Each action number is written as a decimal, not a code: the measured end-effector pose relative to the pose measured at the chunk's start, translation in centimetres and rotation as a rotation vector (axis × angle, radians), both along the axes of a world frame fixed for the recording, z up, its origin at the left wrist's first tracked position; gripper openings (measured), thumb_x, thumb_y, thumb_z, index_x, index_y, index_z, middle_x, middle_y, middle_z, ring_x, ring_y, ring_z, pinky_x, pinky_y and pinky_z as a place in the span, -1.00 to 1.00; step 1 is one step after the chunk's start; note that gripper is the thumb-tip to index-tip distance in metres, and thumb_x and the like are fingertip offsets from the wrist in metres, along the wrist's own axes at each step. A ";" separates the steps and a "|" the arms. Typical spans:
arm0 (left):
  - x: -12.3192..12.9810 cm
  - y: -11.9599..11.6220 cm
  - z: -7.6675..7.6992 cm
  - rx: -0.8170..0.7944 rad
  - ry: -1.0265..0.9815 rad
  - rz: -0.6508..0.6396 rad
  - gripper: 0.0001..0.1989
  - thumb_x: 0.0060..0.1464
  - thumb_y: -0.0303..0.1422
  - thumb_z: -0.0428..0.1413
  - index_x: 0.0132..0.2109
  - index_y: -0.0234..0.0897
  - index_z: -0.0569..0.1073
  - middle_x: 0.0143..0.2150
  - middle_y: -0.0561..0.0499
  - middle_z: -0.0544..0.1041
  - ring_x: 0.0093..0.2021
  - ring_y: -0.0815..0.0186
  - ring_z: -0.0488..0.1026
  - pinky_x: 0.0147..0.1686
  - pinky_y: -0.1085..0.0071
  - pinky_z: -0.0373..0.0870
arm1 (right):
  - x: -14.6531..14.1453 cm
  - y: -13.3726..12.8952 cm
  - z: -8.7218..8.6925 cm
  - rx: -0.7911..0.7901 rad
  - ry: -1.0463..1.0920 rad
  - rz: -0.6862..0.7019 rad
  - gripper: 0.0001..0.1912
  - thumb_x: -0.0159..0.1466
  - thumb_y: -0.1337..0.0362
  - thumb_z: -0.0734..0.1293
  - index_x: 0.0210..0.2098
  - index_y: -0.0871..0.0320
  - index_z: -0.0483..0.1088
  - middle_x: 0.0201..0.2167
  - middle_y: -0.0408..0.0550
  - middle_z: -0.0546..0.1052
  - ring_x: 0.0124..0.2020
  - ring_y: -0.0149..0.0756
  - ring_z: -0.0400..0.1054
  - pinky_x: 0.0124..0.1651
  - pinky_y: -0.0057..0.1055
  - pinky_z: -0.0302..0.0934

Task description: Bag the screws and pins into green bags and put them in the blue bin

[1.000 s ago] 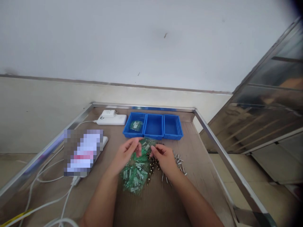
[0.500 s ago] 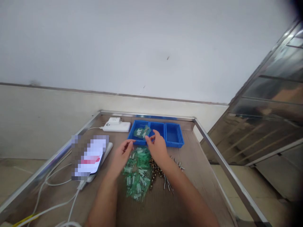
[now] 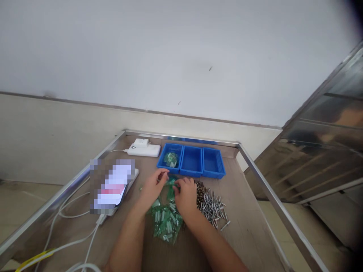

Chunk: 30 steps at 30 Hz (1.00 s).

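Observation:
My left hand [image 3: 154,188] is closed, thumb and fingertips pinched together just in front of the left blue bin [image 3: 161,164]. What lies between those fingertips is too small to make out. My right hand [image 3: 185,193] has its fingers curled on a green plastic bag [image 3: 171,183] at the far end of a pile of green bags [image 3: 166,223]. The piled bags hold small white and metal pieces. Inside the left bin rests a small filled green bag [image 3: 171,159]. Right of my right hand lie brass-coloured parts [image 3: 200,190] and loose silver pins resembling rivets [image 3: 214,207].
Two more blue bins, a middle one [image 3: 191,160] and a right one [image 3: 213,163], adjoin the first. A white power bank [image 3: 144,150] with a charger sits back left. Nearer stands a propped phone [image 3: 115,187] with white cables [image 3: 68,240]. A metal rail [image 3: 272,192] borders the table.
My right hand has come back from the left bin to the green pile, leaving the filled bag in the bin. More silver pins show now. The view has shifted slightly.

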<state>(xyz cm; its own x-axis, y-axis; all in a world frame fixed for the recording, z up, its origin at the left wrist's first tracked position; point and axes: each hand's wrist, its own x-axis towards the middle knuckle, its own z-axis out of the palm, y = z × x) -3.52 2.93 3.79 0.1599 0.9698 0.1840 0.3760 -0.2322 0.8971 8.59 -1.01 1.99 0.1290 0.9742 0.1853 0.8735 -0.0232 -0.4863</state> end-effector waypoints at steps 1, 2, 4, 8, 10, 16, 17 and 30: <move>0.0 0.0 -0.1 0.006 0.013 0.001 -0.79 -0.03 -0.27 -0.03 -0.27 -0.28 0.38 -0.47 0.03 0.44 -0.45 0.32 0.38 -0.50 0.47 0.27 | 0.2 -0.1 0.0 0.009 0.006 -0.008 -0.87 0.07 0.35 0.22 -0.39 0.11 0.37 -0.37 -0.02 0.39 -0.24 -0.20 0.15 -0.24 -0.32 -0.04; -0.1 0.1 -0.2 0.010 0.025 0.005 -0.79 -0.03 -0.28 -0.03 -0.27 -0.28 0.38 -0.46 0.03 0.44 -0.44 0.31 0.38 -0.48 0.46 0.28 | 0.4 -0.2 0.0 0.011 0.007 -0.020 -0.88 0.07 0.35 0.22 -0.40 0.11 0.37 -0.37 -0.02 0.39 -0.24 -0.20 0.14 -0.24 -0.32 -0.05; -0.2 0.2 -0.5 0.022 0.071 0.018 -0.80 -0.03 -0.29 -0.04 -0.26 -0.27 0.38 -0.44 0.03 0.45 -0.44 0.32 0.38 -0.47 0.45 0.28 | 0.6 -0.4 0.0 0.003 0.003 -0.040 -0.87 0.06 0.36 0.22 -0.40 0.11 0.38 -0.37 -0.01 0.38 -0.24 -0.19 0.13 -0.26 -0.32 -0.05; -0.6 0.8 -1.5 0.110 0.218 0.037 -0.81 -0.09 -0.35 0.01 -0.28 -0.29 0.39 -0.37 -0.01 0.44 -0.38 0.29 0.37 -0.40 0.39 0.29 | 0.9 -0.5 -0.1 0.028 -0.029 -0.055 -0.73 0.04 0.31 0.25 -0.23 0.10 0.33 -0.22 0.01 0.35 -0.20 -0.15 0.09 -0.25 -0.30 -0.06; -0.8 1.0 -2.1 0.179 0.268 0.019 -0.80 -0.13 -0.37 0.05 -0.27 -0.30 0.39 -0.29 -0.04 0.42 -0.25 0.24 0.35 -0.29 0.33 0.29 | 1.0 -0.4 -0.2 0.037 -0.046 -0.046 -0.66 0.03 0.28 0.27 -0.16 0.10 0.30 -0.15 0.00 0.33 -0.18 -0.13 0.07 -0.24 -0.28 -0.07; -0.6 0.9 -3.3 0.116 0.372 -0.127 -0.66 -0.25 -0.46 0.13 -0.20 -0.32 0.37 -0.18 -0.10 0.38 -0.11 0.17 0.31 -0.09 0.22 0.21 | 1.4 0.0 -0.8 0.016 -0.027 -0.011 -0.80 0.11 0.30 0.20 -0.25 0.10 0.35 -0.23 -0.08 0.42 -0.23 -0.18 0.10 -0.24 -0.30 -0.09; -0.5 0.9 -3.3 0.104 0.375 -0.133 -0.65 -0.25 -0.47 0.12 -0.19 -0.33 0.37 -0.16 -0.12 0.37 -0.10 0.17 0.30 -0.08 0.22 0.21 | 1.5 0.0 -0.8 0.019 -0.012 -0.010 -0.81 0.12 0.31 0.19 -0.27 0.10 0.36 -0.23 -0.09 0.43 -0.23 -0.20 0.11 -0.24 -0.31 -0.09; 0.2 -0.1 -0.4 -0.012 0.158 0.062 -0.70 -0.05 -0.23 -0.01 -0.21 -0.30 0.41 -0.27 -0.05 0.51 -0.28 0.21 0.43 -0.26 0.35 0.32 | 2.7 0.3 -0.1 0.039 0.535 -0.013 -0.78 0.05 0.22 0.25 -0.34 0.16 0.40 -0.40 -0.06 0.48 -0.34 -0.27 0.22 -0.28 -0.37 0.05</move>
